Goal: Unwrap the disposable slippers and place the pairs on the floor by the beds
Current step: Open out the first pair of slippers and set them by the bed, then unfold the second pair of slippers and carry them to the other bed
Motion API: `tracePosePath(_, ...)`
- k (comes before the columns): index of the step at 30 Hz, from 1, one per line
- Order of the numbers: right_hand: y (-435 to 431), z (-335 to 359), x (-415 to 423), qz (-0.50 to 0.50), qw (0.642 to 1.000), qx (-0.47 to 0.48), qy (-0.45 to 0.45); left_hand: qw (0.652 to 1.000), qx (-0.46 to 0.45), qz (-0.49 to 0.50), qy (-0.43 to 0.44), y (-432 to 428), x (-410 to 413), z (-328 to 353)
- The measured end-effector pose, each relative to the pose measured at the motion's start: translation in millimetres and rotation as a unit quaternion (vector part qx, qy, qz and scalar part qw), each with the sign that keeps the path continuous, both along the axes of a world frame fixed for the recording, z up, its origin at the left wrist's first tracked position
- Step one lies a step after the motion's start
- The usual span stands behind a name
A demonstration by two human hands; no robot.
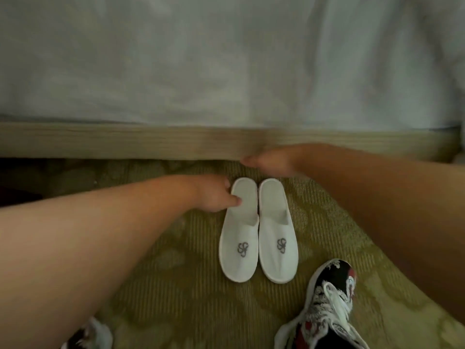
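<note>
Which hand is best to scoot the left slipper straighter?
Left. The left hand pinches the left slipper at its heel; the right hand is blurred, up by the bed frame.

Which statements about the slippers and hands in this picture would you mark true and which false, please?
1. The left slipper and right slipper lie side by side on the carpet. True.
2. Both are still wrapped. False: they are bare, and no wrapper shows.
3. The left hand holds the left slipper at its heel end. True.
4. The right hand holds the right slipper. False: it is clear of that slipper, near the bed base.
5. The toes point at the bed. False: the heels face the bed.
</note>
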State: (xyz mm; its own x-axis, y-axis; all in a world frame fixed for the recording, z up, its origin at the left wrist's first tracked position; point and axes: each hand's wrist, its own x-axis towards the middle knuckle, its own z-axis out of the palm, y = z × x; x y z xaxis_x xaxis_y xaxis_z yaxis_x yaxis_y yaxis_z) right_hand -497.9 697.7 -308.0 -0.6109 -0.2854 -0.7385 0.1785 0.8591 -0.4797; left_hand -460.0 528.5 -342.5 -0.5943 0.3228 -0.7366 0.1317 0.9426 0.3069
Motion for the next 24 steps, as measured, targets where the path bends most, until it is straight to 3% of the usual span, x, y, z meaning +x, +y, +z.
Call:
tracePosePath(5, -26, 70, 29, -0.023, 0.998, 0.041, 0.050, 0.998, -0.047, 0.031, 0.039, -52, 28, 94)
tracePosePath(9, -51, 137, 70, -0.033, 0.993, 0.035, 0.112, 0.992, -0.027, 0.105, 0.060, -107, 63, 171)
tracePosePath(12, -74, 192, 109, -0.035, 0.983, 0.020, 0.177, 0.981, -0.009, 0.152, 0.124, -148, 97, 232)
tracePosePath(18, -128, 288, 181, 0.007, 0.922, 0.022, 0.385, 0.936, 0.006, 0.198, 0.292, -207, 173, 326)
tracePosePath(24, -178, 366, 226, 0.033, 0.870, 0.006, 0.492, 0.909, 0.028, 0.239, 0.340, -248, 235, 409)
